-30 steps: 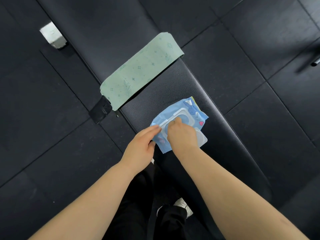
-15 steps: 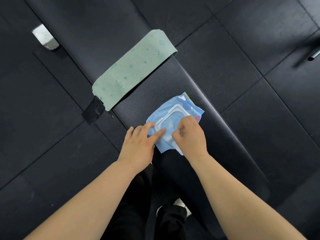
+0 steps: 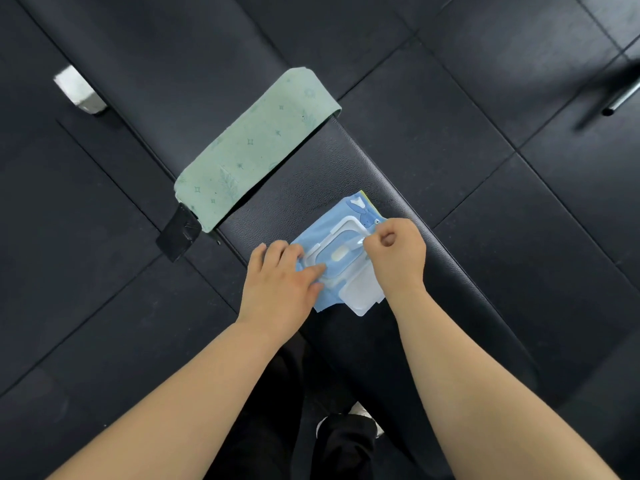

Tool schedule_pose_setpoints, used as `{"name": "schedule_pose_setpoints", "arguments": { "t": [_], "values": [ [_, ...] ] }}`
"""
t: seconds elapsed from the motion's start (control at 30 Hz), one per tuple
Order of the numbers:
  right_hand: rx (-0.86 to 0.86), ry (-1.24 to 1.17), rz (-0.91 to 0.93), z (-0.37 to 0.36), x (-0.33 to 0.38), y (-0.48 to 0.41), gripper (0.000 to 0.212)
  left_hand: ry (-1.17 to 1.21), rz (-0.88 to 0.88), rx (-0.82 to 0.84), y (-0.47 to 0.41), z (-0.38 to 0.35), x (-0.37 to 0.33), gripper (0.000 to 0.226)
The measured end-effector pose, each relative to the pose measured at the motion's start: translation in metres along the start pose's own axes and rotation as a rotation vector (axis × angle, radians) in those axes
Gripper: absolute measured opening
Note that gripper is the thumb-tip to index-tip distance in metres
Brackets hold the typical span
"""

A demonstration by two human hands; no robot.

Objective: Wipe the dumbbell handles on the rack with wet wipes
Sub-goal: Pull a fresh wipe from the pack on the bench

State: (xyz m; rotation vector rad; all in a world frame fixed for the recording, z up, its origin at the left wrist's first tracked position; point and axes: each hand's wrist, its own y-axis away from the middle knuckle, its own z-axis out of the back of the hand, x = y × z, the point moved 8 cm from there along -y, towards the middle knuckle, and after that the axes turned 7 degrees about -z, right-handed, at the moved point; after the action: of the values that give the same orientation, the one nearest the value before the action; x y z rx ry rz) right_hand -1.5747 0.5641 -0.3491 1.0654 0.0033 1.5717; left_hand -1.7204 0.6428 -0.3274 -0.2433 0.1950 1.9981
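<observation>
A blue wet wipe pack (image 3: 323, 233) lies on the black padded bench (image 3: 304, 188). Its white plastic lid (image 3: 360, 294) is flipped open toward me, baring a small pale oval opening (image 3: 339, 254). My left hand (image 3: 280, 285) presses flat on the pack's left end with straight fingers. My right hand (image 3: 398, 252) is curled at the pack's right edge, thumb and fingers pinching a thin pale strip (image 3: 360, 241) by the opening. I cannot tell whether the strip is the seal or a wipe. No dumbbell or rack is in view.
A pale green patterned towel (image 3: 256, 147) is draped across the bench beyond the pack. Black rubber floor tiles surround the bench. A white block (image 3: 79, 90) sits at far left, a metal tube end (image 3: 620, 100) at far right. My dark trousers and shoe (image 3: 346, 431) are below.
The lid has been flipped open toward me. My right hand moved from the pack's middle to its right edge and now pinches a strip. My left hand settled flatter on the left end.
</observation>
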Motion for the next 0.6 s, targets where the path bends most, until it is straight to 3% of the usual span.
{"name": "schedule_pose_setpoints", "arguments": {
  "t": [0.2, 0.3, 0.53, 0.6],
  "values": [
    [0.13, -0.043, -0.059, -0.003, -0.006, -0.012, 0.026, 0.064, -0.045, -0.197, -0.034, 0.015, -0.014, 0.002],
    [0.172, -0.027, -0.044, -0.003, -0.003, -0.013, 0.026, 0.055, 0.021, -0.076, -0.048, 0.001, -0.01, 0.019],
    [0.165, 0.005, -0.019, -0.004, -0.003, -0.014, 0.025, -0.185, -0.062, 0.244, -0.062, -0.011, -0.025, 0.009],
    [0.169, -0.002, -0.024, -0.005, -0.003, -0.014, 0.024, -0.191, 0.013, 0.379, -0.058, -0.021, -0.022, 0.013]
  ]
}}
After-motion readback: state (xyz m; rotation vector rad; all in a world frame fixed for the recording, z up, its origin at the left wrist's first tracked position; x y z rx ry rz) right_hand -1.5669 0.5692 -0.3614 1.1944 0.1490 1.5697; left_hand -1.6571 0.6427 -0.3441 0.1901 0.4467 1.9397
